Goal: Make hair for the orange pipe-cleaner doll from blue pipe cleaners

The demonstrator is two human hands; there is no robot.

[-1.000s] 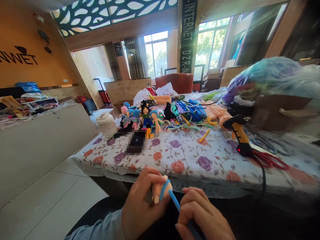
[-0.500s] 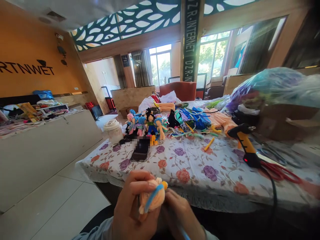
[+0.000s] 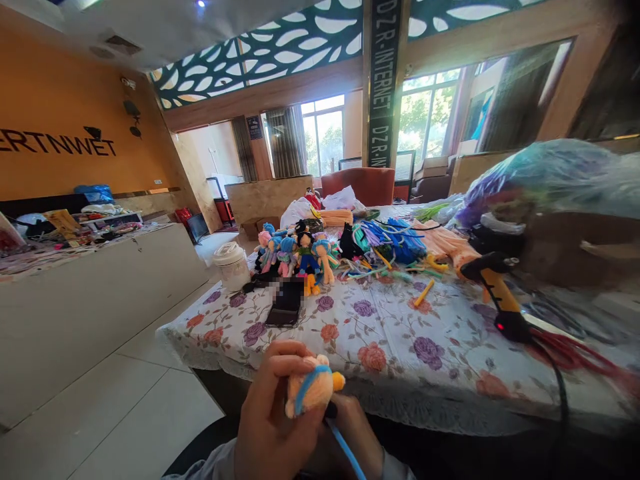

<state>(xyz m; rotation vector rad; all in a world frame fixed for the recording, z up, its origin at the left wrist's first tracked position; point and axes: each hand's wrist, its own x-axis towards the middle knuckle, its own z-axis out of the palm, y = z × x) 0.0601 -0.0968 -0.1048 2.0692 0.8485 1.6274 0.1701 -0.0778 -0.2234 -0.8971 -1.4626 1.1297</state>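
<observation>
Head view: left hand (image 3: 280, 407) fingers clamped on peach fuzzy rounded piece (image 3: 320, 395), blue fuzzy strip (image 3: 306, 387) across it, near floral-clothed table (image 3: 345, 333). Right hand (image 3: 357, 430): fingers hidden, can't tell. Likely strip-wrapping; next needs steady left grip.

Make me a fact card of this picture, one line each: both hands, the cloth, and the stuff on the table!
Left hand: holds a fuzzy peach piece with a blue strip across it
Right hand: beside a blue length; grip unclear
Next to the peach piece: a yellow tip
Cloth: white with purple and orange flowers
On the cloth: small dolls, white lidded jar, dark phone, yellow stick
Picture's right: yellow-and-black tool with a red light
</observation>
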